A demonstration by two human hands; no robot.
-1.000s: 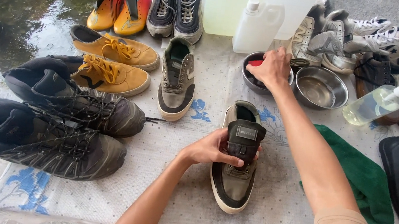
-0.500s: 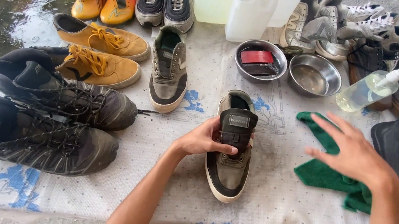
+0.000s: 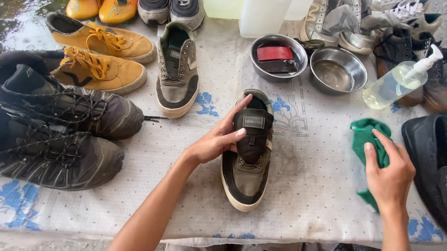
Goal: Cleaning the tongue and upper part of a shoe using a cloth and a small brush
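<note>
Fingers [image 3: 378, 151] of your right hand [image 3: 390, 177], spread above it half a second ago, now grip the green cloth [image 3: 365, 135] on the counter [image 3: 304, 199]. Your left hand [image 3: 216, 141] still clasps the grey shoe [image 3: 246, 171] mid-counter by its tongue's grey rectangular label [image 3: 253, 122]. Behind, one steel bowl [image 3: 278, 53] holds a red-and-black block [image 3: 275, 58].

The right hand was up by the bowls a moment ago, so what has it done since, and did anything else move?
The right hand came back from the bowl with the red brush, passed over the green cloth and has now closed its grip on it, bunching it up. The left hand stayed on the tongue of the grey-green sneaker, which lies where it was. The other shoes and the bowls kept their places.
</note>
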